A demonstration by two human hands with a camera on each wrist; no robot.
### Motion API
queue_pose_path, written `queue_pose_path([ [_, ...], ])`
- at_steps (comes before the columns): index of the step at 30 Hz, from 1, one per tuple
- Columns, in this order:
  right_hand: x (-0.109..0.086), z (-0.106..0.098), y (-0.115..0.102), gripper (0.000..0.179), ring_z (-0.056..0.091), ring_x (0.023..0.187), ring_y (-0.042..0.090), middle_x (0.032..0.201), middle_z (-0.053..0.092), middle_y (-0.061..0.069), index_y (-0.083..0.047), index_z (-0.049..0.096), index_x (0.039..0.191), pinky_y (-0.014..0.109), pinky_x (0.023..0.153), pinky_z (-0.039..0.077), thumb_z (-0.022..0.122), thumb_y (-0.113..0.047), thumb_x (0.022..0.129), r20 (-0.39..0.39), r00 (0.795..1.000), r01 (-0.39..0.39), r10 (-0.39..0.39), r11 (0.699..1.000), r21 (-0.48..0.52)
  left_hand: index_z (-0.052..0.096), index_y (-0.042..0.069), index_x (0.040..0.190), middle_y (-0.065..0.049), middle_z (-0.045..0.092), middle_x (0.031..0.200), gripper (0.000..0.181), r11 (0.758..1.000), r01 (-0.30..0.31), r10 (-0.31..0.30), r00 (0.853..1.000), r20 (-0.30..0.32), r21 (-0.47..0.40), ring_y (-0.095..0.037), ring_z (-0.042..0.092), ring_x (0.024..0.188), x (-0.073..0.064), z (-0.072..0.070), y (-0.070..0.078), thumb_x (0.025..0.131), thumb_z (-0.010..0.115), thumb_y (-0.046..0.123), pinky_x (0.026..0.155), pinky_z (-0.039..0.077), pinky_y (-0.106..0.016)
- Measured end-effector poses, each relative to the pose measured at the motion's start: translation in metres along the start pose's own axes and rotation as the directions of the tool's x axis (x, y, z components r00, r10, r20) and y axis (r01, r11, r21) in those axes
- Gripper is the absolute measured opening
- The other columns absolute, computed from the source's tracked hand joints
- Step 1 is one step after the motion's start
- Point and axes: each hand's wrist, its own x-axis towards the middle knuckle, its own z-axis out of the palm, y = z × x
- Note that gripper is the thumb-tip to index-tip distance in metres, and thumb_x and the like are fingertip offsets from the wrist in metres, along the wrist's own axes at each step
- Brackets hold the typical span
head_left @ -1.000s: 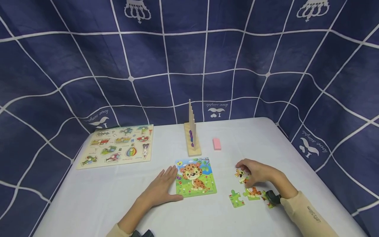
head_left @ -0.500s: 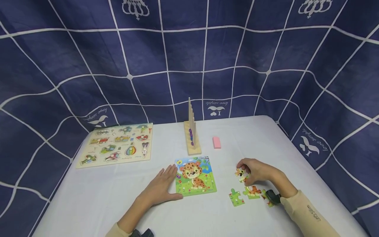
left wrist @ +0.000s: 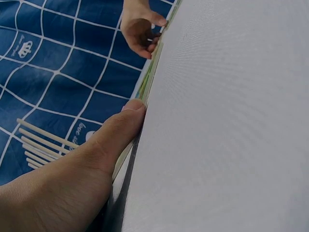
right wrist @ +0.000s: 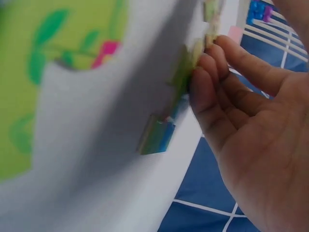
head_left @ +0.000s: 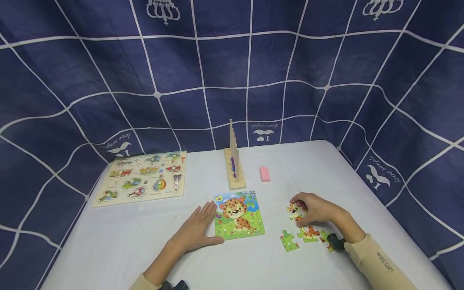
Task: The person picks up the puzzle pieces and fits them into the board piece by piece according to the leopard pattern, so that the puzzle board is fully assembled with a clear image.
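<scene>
My left hand [head_left: 195, 230] lies flat with straight fingers at the left edge of a square leopard picture board [head_left: 237, 219]. In the left wrist view its thumb [left wrist: 123, 123] rests along the board's near edge. On the right, my right hand [head_left: 317, 209] pinches a jigsaw piece with the leopard's face [head_left: 293, 210] between thumb and curled fingers, low at the table. Just below it lies a piece with the spotted body [head_left: 309, 233]. A green jigsaw piece [head_left: 288, 241] sits apart to the left, and another [head_left: 326, 238] is partly hidden by the wrist camera.
A wooden peg puzzle board [head_left: 143, 177] with vehicle pictures lies at the back left. Behind the leopard board stands a wooden stand with upright rods [head_left: 235, 169] and small purple and blue beads. A pink block [head_left: 265, 174] lies to its right. Blue curtain borders the white table [head_left: 253, 266].
The face piece has turned and shifted slightly to the left in my right hand's fingers, near the body piece. My left hand stays in place beside the leopard board.
</scene>
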Motion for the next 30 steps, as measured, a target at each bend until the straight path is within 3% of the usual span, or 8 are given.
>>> queue_pose_path([
  [10,-0.0017,-0.0003,0.001,0.061,0.048,0.079,0.012,0.088,0.055,-0.001,-0.005,0.063,0.112,0.02,0.065,0.044,0.091,-0.022,0.061,-0.01,1.0,0.014,-0.014,1.0,0.025,0.025,0.006,0.154,-0.011,0.022,0.162,0.113,1.0,-0.005,0.005,1.0,-0.008,-0.016,-0.027,0.021,0.151,0.0002,-0.0011,0.001,0.075,0.053,0.082,0.124,0.019,-0.048],
  [19,-0.0016,0.0031,0.002,0.048,0.049,0.074,0.006,0.085,0.056,-0.004,-0.008,0.065,0.106,0.019,0.063,0.045,0.086,-0.023,0.066,-0.063,0.997,0.032,-0.035,0.998,-0.046,0.026,0.006,0.154,-0.01,0.023,0.162,0.114,1.0,-0.001,0.001,1.0,-0.01,-0.014,-0.027,0.021,0.151,-0.0004,0.001,0.0015,0.075,0.053,0.082,0.124,0.019,-0.047],
  [30,-0.0021,-0.0046,0.0021,0.054,0.05,0.079,0.009,0.09,0.058,-0.001,-0.004,0.064,0.113,0.019,0.065,0.046,0.084,-0.011,0.064,0.021,0.999,0.045,-0.045,0.999,0.004,0.025,0.006,0.154,-0.01,0.022,0.162,0.113,1.0,-0.004,0.004,1.0,-0.008,-0.012,-0.027,0.02,0.151,-0.0012,0.0,0.0015,0.075,0.053,0.082,0.124,0.019,-0.047],
])
